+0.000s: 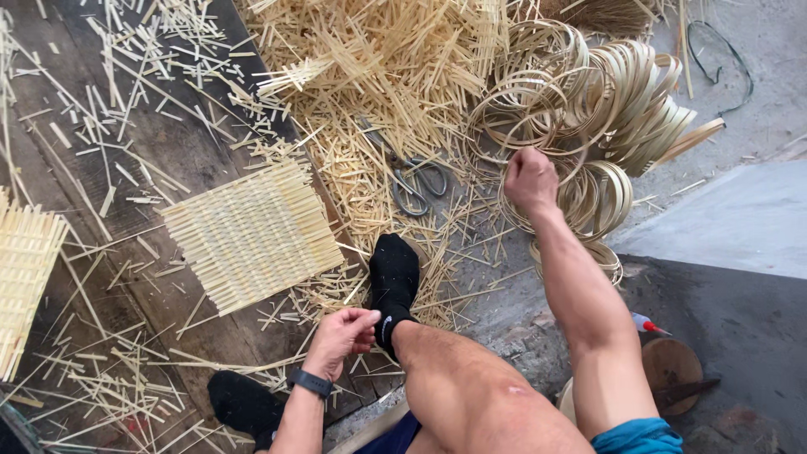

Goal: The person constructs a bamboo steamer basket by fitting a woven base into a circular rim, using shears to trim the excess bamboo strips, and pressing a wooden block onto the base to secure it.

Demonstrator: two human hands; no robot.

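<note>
My right hand [530,178] reaches out to a heap of thin bamboo hoops [614,109] and its fingers are closed around one hoop [538,134]. My left hand [340,335], with a dark wristwatch, rests by my ankle with its fingers curled against the black sock [393,282]; whether it holds a strip I cannot tell. A square woven bamboo mat [252,234] lies flat on the boards to the left of my foot. A pair of scissors [416,181] lies among loose strips just left of my right hand.
A big pile of cut bamboo strips [378,59] fills the top middle. Another woven panel [25,277] sits at the left edge. A round wooden stool [671,368] and a red-tipped tool [646,324] are at lower right, a dark cable [723,59] at top right.
</note>
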